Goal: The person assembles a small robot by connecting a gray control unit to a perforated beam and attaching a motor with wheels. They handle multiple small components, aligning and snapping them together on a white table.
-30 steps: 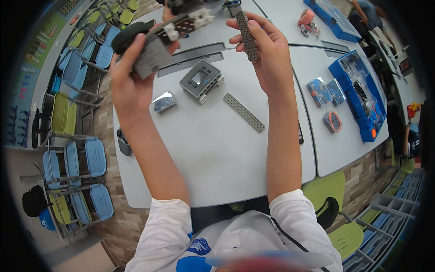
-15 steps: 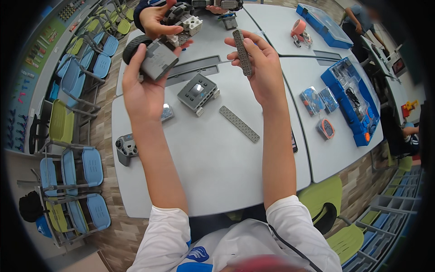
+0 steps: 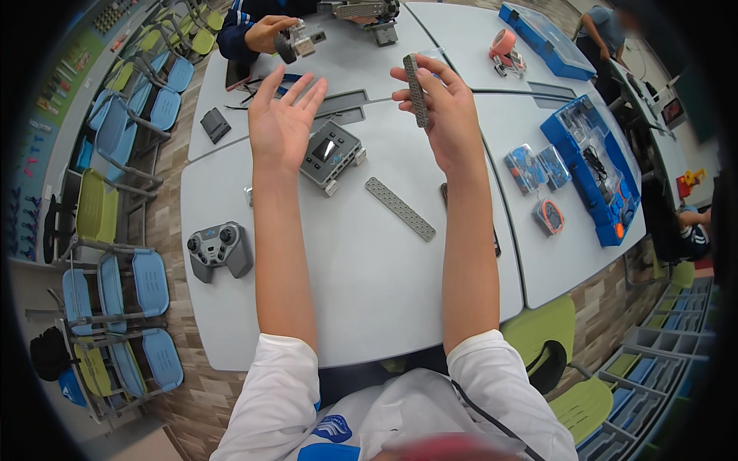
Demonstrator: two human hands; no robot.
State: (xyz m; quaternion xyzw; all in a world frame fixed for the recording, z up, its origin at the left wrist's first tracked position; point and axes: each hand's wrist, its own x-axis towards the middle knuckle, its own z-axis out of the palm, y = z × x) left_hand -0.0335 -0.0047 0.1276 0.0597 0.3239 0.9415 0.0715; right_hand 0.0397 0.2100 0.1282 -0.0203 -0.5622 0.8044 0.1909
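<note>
One console (image 3: 334,157) partly behind left hand (image 3: 280,131)

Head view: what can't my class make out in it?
In the head view:
Narrow grey perforated bar in the right hand: far face, turned away.
Small clear object: partly hidden by the left forearm.
Dark flat object: partly covered by the right forearm.
Dark screen on the grey boxy device: details too small.
Grey mechanical assembly: cut off by the top edge.
</note>
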